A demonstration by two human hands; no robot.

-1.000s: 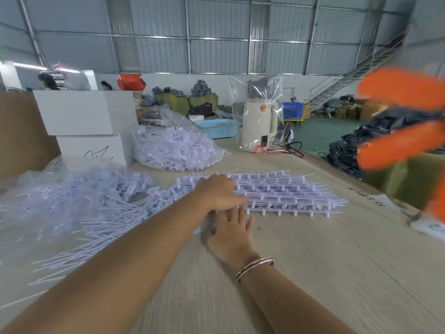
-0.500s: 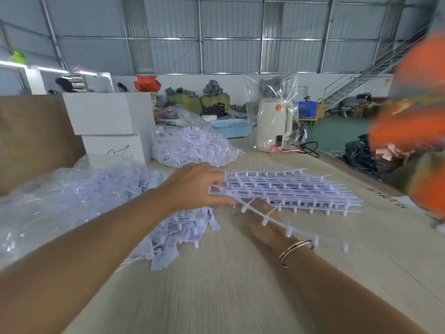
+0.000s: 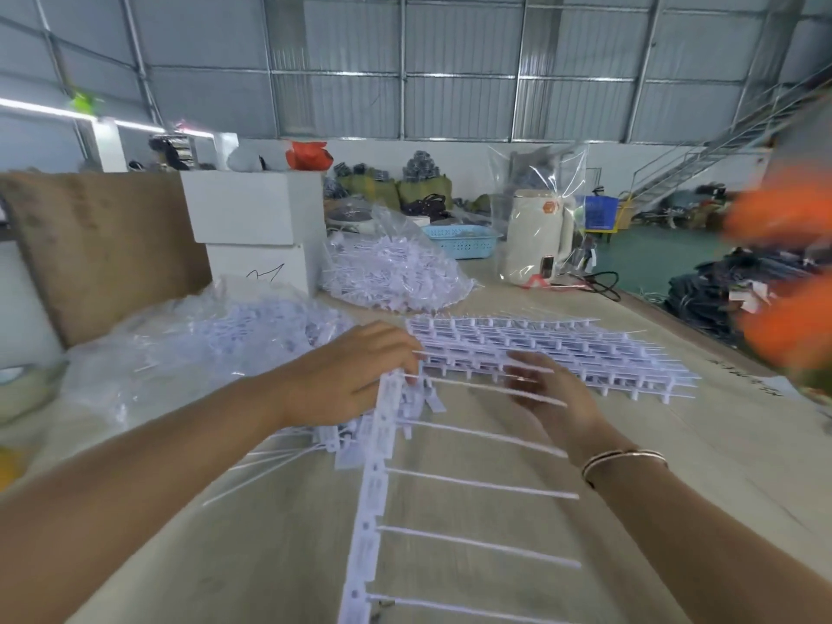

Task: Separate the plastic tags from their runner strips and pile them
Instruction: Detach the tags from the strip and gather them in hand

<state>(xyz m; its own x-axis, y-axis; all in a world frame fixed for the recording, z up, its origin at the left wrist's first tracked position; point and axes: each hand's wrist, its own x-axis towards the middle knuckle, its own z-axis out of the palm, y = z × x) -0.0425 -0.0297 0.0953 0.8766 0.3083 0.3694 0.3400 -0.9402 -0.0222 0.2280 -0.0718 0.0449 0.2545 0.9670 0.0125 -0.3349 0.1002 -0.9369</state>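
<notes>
A white runner strip (image 3: 370,502) of plastic tags with long thin tails runs from the table centre toward me. My left hand (image 3: 346,376) grips its far end. My right hand (image 3: 549,394) hovers over the upper tails with fingers spread, touching them. Behind my hands lies a flat stack of tag strips (image 3: 544,349). Loose separated tags (image 3: 342,443) lie under my left hand. A clear bag of loose tags (image 3: 216,344) spreads to the left.
Another bag of tags (image 3: 396,268) sits further back, next to stacked white boxes (image 3: 256,227) and a brown board (image 3: 99,249). A white kettle (image 3: 538,238) in plastic and a blue basket (image 3: 463,240) stand at the table's far end. A blurred orange shape (image 3: 788,281) fills the right edge.
My left hand has lifted one strip off the stack and swung it toward me. My right hand has come out from under it and moved right onto the tails.
</notes>
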